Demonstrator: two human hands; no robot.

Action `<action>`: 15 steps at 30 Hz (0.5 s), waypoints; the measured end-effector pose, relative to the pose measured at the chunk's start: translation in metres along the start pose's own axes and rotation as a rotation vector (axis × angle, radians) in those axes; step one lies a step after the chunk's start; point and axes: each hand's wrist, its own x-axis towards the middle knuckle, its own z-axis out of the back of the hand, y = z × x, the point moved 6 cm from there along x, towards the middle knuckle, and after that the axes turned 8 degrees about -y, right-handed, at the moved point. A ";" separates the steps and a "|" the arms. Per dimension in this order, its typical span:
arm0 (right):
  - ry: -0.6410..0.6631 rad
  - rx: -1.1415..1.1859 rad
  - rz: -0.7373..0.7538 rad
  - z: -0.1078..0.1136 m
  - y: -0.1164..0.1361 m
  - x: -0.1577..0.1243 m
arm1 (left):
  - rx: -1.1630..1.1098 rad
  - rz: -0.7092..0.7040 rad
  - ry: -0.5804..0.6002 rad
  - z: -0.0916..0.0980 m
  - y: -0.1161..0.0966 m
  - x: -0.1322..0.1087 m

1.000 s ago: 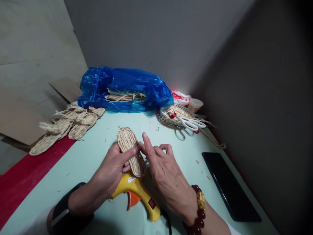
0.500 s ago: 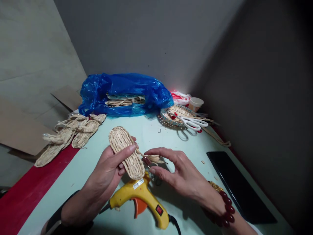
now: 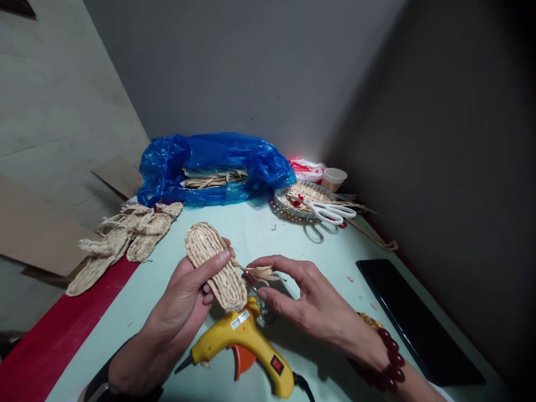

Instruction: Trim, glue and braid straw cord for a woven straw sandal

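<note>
My left hand [image 3: 193, 282] is closed around a woven straw sole [image 3: 226, 279], thumb across its top face and fingers behind it. The sole is held tilted, its upper end to the left. Loose straw strands [image 3: 266, 273] trail from its right side. My right hand [image 3: 293, 287] is curved beside these strands, thumb and index finger apart; its other fingers are mostly hidden. Between them shows a small dark red piece [image 3: 250, 278] with a shiny edge, which I cannot make out. Below both hands lies a yellow glue gun [image 3: 221, 336] with an orange trigger, nozzle to the left.
Woven straw slippers [image 3: 146, 237] lie at the left table edge. A blue plastic bag [image 3: 259, 153] holding straw stands at the back. White-handled scissors [image 3: 335, 212] rest on a round woven basket [image 3: 282, 196], near a paper cup [image 3: 334, 180]. A black flat panel [image 3: 419, 324] lies right.
The view has shifted slightly, so the table things sit a little lower. Both hands and the sole keep nearly the same pose.
</note>
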 end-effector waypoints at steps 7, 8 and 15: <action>0.013 -0.085 0.065 -0.009 0.000 -0.003 | 0.008 0.010 0.011 0.001 0.001 0.001; 0.012 -0.085 0.070 -0.010 0.000 -0.003 | 0.010 0.010 0.015 0.001 0.001 0.002; 0.003 -0.119 0.117 -0.010 0.004 -0.005 | 0.027 0.009 0.070 -0.003 0.001 0.002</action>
